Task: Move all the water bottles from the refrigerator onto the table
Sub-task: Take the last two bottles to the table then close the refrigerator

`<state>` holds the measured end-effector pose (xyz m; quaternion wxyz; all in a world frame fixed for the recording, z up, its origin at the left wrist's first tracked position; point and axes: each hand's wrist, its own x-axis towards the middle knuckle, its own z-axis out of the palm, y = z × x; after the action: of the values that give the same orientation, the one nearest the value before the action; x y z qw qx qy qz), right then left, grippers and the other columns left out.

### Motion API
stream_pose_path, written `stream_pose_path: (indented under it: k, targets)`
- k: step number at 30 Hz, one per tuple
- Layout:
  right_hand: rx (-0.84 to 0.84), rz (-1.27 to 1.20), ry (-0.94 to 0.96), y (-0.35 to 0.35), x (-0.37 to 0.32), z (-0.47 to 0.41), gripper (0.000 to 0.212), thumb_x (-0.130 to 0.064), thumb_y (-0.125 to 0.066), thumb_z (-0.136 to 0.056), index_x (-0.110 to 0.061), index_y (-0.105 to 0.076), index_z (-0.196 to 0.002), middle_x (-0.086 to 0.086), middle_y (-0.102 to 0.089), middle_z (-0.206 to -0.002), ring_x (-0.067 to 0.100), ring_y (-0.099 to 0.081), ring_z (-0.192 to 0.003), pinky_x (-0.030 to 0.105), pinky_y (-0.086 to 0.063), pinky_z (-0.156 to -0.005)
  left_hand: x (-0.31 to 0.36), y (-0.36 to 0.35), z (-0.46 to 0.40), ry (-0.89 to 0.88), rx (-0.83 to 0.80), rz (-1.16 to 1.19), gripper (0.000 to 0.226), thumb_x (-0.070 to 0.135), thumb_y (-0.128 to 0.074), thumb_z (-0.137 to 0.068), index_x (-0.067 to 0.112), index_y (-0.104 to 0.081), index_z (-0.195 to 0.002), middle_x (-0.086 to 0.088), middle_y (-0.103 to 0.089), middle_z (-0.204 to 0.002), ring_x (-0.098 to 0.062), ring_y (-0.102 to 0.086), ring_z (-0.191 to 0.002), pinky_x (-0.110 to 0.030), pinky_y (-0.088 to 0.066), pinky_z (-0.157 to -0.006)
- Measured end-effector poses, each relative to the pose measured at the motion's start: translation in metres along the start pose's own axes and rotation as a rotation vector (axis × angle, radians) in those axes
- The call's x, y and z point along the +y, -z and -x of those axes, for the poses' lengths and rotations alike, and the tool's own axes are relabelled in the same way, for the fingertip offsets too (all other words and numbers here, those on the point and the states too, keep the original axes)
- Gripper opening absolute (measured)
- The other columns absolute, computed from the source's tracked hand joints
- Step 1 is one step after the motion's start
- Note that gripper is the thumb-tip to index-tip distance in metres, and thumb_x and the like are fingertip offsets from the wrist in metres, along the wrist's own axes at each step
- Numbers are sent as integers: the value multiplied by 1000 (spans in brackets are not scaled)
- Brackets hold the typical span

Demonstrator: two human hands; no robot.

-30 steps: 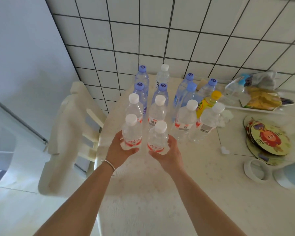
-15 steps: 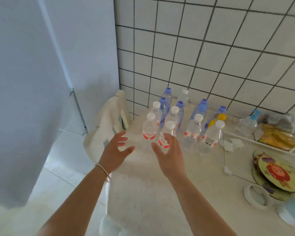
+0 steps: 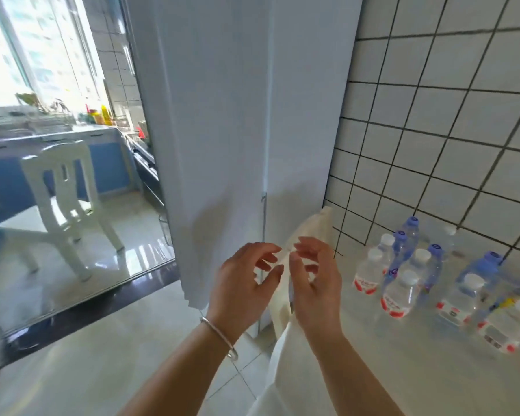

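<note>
**One camera, worn on the head**

The camera is looking forward and down from the person's head. It is facing the tall white refrigerator (image 3: pixel 237 130), quite close. The counter (image 3: pixel 403 370) is sitting low at the right, the floor (image 3: pixel 72 370) at the left.

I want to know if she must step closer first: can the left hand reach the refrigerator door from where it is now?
Probably yes. The left hand is empty, its fingers loosely curled, and it shows right in front of the white refrigerator with nothing between them. The doors look closed; no handle is visible.
</note>
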<state>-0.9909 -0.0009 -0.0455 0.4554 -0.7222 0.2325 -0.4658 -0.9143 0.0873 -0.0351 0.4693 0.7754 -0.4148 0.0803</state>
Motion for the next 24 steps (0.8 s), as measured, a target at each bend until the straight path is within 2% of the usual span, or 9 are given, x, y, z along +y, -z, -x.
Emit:
stream_pose_path:
  k: [2,4,6,8,11,14,16,19,24]
  targets:
    - [-21,-42,120,-13,-12,0,26,-41,-47,-85,-25,-56,-103,-10,-64,-99,4,-61,-93,25,-52,-80,-1,21,-5,-87,210,-48,17,27,-67,-80,24,-65,-97,13,-66,-88,12,-55,-71,-1,-46,-70]
    - [-37,-62,218,-25,-22,0,21,-37,-47,-86,-26,-56,-101,-10,-65,-97,5,-62,-91,22,-52,-76,-2,38,-9,-124,418,-90,18,28,-67,-78,20,-63,-94,9,-63,-87,3,-53,-71,3,-41,-71]
    - [-92,-71,250,-38,-29,1,20,-36,-48,-86,-30,-55,-103,-8,-65,-99,6,-62,-92,22,-52,-76,-8,52,-10,-118,560,-127,20,33,-64,-79,23,-57,-94,0,-62,-90,-7,-53,-78,-3,-43,-72]
    - [-182,-71,231,-54,-36,3,21,-40,-48,-84,-40,-50,-105,-10,-64,-105,5,-60,-96,19,-50,-79,-17,63,-11,-85,625,-173,27,39,-63,-78,25,-50,-96,-6,-60,-94,-12,-51,-84,-15,-45,-74]
    - [-311,-113,135,-79,-50,0,25,-40,-56,-83,-46,-46,-105,-11,-62,-113,1,-58,-101,17,-49,-87,-30,76,-17,25,613,-148,43,40,-74,-73,22,-49,-103,-1,-51,-101,-16,-51,-90,-28,-47,-76]
    - [-365,-139,90,-99,-58,-7,24,-26,-57,-89,-37,-50,-108,-11,-60,-114,2,-57,-102,22,-50,-90,-40,84,-26,129,513,-86,47,41,-71,-73,16,-51,-107,8,-41,-104,-19,-52,-92,-30,-47,-75]
    - [-356,-134,103,-108,-58,-10,23,-26,-54,-88,-34,-51,-110,-15,-58,-112,2,-58,-100,21,-50,-89,-45,87,-32,133,481,-56,44,37,-72,-74,13,-52,-105,6,-42,-101,-21,-53,-89,-29,-46,-74]
    - [-348,-118,93,-122,-53,-10,24,-21,-52,-91,-38,-49,-107,-15,-58,-110,4,-59,-98,18,-51,-86,-50,89,-38,93,489,-45,39,29,-75,-73,10,-54,-99,4,-44,-96,-25,-54,-87,-30,-43,-73]
    - [-261,-120,46,-140,-55,-11,22,-23,-55,-90,-41,-48,-99,-8,-59,-105,5,-60,-91,14,-49,-77,-66,101,-52,100,475,27,48,32,-78,-70,14,-49,-103,5,-41,-99,-21,-55,-85,-35,-53,-71]
